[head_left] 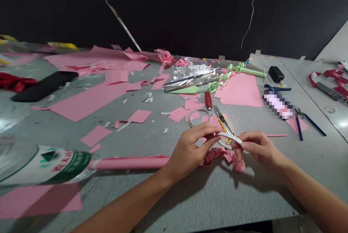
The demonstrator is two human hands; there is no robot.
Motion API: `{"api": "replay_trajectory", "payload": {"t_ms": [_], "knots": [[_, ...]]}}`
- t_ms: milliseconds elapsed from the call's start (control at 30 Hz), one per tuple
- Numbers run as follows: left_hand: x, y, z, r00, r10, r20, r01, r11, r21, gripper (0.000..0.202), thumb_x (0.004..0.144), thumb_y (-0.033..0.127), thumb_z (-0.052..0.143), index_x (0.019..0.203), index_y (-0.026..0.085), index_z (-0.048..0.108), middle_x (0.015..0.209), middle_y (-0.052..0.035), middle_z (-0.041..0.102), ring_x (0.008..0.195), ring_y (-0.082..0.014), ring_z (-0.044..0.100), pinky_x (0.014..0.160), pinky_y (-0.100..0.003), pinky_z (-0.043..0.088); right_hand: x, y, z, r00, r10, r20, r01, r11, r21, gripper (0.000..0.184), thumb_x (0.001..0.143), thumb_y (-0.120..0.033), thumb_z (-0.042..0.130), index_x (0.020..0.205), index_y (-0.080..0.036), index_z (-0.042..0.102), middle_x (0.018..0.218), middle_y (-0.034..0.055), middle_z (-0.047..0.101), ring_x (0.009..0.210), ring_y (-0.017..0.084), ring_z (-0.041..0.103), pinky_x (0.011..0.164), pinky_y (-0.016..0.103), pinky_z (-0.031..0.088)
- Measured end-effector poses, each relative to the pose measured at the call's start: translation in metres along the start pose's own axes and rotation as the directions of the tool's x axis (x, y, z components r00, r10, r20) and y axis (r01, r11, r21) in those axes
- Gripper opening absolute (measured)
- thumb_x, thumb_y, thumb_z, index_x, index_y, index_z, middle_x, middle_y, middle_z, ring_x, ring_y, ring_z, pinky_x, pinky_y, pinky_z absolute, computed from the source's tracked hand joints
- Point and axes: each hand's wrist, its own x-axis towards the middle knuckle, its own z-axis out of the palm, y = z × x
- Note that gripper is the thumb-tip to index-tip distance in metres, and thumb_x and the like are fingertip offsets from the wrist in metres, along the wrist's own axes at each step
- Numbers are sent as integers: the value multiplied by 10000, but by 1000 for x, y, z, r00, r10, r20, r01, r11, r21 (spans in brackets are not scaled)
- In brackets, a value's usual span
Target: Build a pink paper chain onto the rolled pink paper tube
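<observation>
Between my hands is a thin white tape roll (230,137), held just above the table. My left hand (194,146) pinches its left side with thumb and fingers, and my right hand (259,149) grips the right side. Beneath them lies a pink paper chain (224,155), partly hidden. A yellow utility knife (223,120) rests right behind the roll, beside a red-handled tool (208,101) and another thin ring-shaped roll (193,117). To the left, a pink paper tube (130,163) runs from a large plastic bottle (49,164) toward my left wrist.
Pink paper sheets (241,90) and scraps cover much of the table. Crumpled foil (194,75) and a green paper tube (252,71) lie at the back. Pliers (310,120), a phone (278,105) and a black adapter (276,74) are on the right. A black panel (174,12) stands behind.
</observation>
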Motion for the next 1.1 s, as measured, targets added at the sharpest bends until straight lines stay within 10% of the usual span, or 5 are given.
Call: {"api": "replay_trajectory", "payload": {"t_ms": [400, 700, 933, 1100], "knots": [[-8, 1, -2, 939, 327, 107, -344, 887, 307, 201, 1067, 133, 603, 1168, 218, 754, 1092, -72, 773, 977, -183, 741, 886, -266, 591, 0, -8, 11, 998, 59, 31, -55, 991, -118, 192, 948, -262, 705, 1028, -153, 841, 797, 52, 794, 619, 144, 651, 601, 278, 535], [1, -3, 5, 994, -98, 49, 105, 983, -148, 119, 1040, 280, 654, 1042, 195, 738, 1049, -41, 708, 731, -139, 718, 671, -244, 614, -2, -7, 5, 998, -2, 57, 5, 998, -64, 218, 939, -336, 747, 1010, -161, 856, 839, 74, 827, 639, 163, 669, 634, 304, 551], [-4, 6, -2, 986, 146, 81, -158, 973, 166, 143, 1051, 263, 671, 1122, 231, 792, 1114, -72, 778, 933, -190, 736, 902, -307, 607, 0, -11, 13, 997, 65, 38, -62, 996, -64, 263, 864, -206, 676, 1042, -156, 863, 862, 80, 833, 599, 147, 623, 576, 290, 508], [-2, 3, 1, 999, -25, 36, 26, 1000, -12, 118, 1034, 270, 671, 1012, 212, 771, 978, -40, 751, 785, -157, 710, 740, -253, 590, -1, 1, 4, 998, 43, 53, -43, 999, 2, 243, 885, -229, 701, 1065, -157, 848, 912, 103, 857, 657, 172, 705, 608, 295, 561]]}}
